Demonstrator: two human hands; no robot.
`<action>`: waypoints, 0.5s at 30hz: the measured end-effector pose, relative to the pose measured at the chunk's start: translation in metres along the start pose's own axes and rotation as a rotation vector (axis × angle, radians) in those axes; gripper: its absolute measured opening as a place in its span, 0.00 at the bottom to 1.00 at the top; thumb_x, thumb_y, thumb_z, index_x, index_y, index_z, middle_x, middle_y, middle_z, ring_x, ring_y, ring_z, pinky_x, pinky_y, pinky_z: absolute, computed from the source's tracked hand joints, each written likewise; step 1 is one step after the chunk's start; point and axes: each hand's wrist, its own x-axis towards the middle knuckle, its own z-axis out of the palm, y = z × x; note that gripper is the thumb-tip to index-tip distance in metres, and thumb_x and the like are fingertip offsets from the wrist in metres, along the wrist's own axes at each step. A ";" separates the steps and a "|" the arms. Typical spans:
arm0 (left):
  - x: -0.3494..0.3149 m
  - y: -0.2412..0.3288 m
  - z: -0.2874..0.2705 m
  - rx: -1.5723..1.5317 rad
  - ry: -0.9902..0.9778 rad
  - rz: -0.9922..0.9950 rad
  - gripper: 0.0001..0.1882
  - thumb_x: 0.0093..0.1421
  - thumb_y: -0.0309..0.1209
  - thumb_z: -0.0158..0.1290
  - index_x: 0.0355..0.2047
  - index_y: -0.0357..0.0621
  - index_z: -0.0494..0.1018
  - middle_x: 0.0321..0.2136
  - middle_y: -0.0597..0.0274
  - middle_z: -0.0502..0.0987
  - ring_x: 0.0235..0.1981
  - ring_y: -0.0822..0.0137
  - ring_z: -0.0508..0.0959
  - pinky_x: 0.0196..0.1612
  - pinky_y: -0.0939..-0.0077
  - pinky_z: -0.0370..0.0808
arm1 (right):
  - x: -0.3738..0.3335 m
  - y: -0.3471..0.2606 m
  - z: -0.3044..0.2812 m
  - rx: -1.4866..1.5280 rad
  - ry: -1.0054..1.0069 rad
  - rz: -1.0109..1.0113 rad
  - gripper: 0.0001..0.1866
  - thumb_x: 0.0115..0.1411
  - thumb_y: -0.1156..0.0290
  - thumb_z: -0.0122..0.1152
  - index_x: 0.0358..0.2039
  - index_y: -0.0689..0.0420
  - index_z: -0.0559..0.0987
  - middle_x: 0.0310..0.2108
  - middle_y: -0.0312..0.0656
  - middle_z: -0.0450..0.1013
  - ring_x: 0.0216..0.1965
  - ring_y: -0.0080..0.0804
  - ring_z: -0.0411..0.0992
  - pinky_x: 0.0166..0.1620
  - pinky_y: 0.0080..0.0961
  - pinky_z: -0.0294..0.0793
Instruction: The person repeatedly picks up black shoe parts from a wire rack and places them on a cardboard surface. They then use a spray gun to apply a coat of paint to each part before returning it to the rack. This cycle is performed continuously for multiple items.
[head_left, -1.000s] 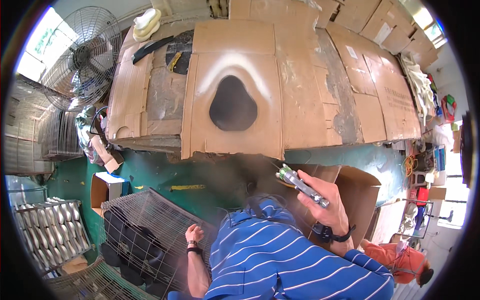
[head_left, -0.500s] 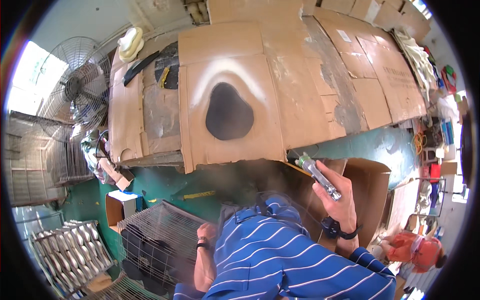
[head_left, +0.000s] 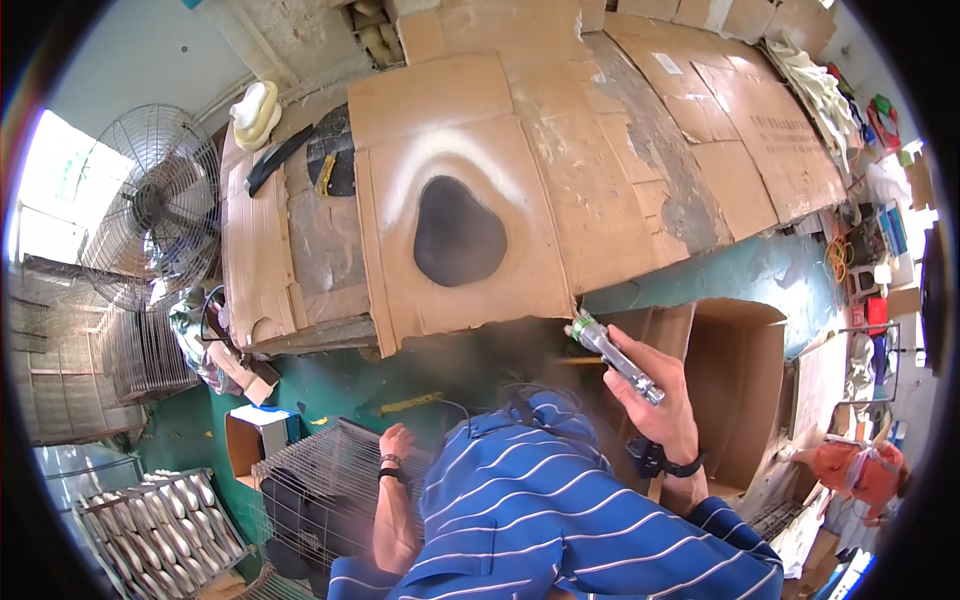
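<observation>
My right hand [head_left: 655, 385] is closed round a slim clear-and-silver cylinder with a green end [head_left: 612, 356]. That green end points up and left, close to the front edge of the cardboard-covered table [head_left: 620, 240]. A dark rounded opening or patch [head_left: 460, 232] shows in the cardboard panel [head_left: 400, 315] ahead of me, below a white powdery arc [head_left: 450, 145]. Haze hangs around the panel's front edge. My left hand [head_left: 395, 441] hangs low at my side, beside a wire cage [head_left: 320, 470]; its fingers are small and foreshortened, so their grip is unclear.
A large fan [head_left: 150, 200] stands at the left. Lower left, a rack [head_left: 160, 530] carries rows of pale curved pieces. An open carton [head_left: 735, 390] stands by my right arm. Another person in orange [head_left: 855, 468] is at the far right. A black strip-like object [head_left: 278, 160] lies on the table.
My right hand and the cylinder have shifted slightly left, toward my body's middle. My left hand has risen a little and moved left beside the cage. The view has tilted slightly.
</observation>
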 end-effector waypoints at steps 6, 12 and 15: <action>0.045 -0.043 -0.032 0.064 -0.268 0.175 0.21 0.67 0.31 0.42 0.57 0.35 0.66 0.38 0.40 0.78 0.35 0.40 0.80 0.36 0.47 0.80 | -0.006 0.021 -0.021 0.037 -0.037 0.014 0.28 0.53 0.81 0.66 0.57 0.62 0.75 0.36 0.51 0.77 0.33 0.44 0.75 0.38 0.28 0.74; 0.034 -0.037 -0.017 -0.214 -0.616 -0.033 0.20 0.67 0.31 0.44 0.56 0.34 0.67 0.37 0.42 0.78 0.33 0.43 0.80 0.33 0.48 0.80 | -0.002 0.027 -0.033 0.043 0.038 0.074 0.27 0.53 0.81 0.65 0.56 0.62 0.76 0.33 0.49 0.77 0.31 0.41 0.75 0.37 0.28 0.73; 0.014 0.006 0.049 0.354 -0.036 0.088 0.16 0.63 0.29 0.52 0.51 0.37 0.73 0.33 0.53 0.80 0.28 0.61 0.81 0.27 0.67 0.79 | -0.006 0.041 -0.048 -0.015 -0.050 0.030 0.27 0.53 0.81 0.65 0.56 0.62 0.76 0.34 0.49 0.77 0.31 0.41 0.76 0.37 0.27 0.73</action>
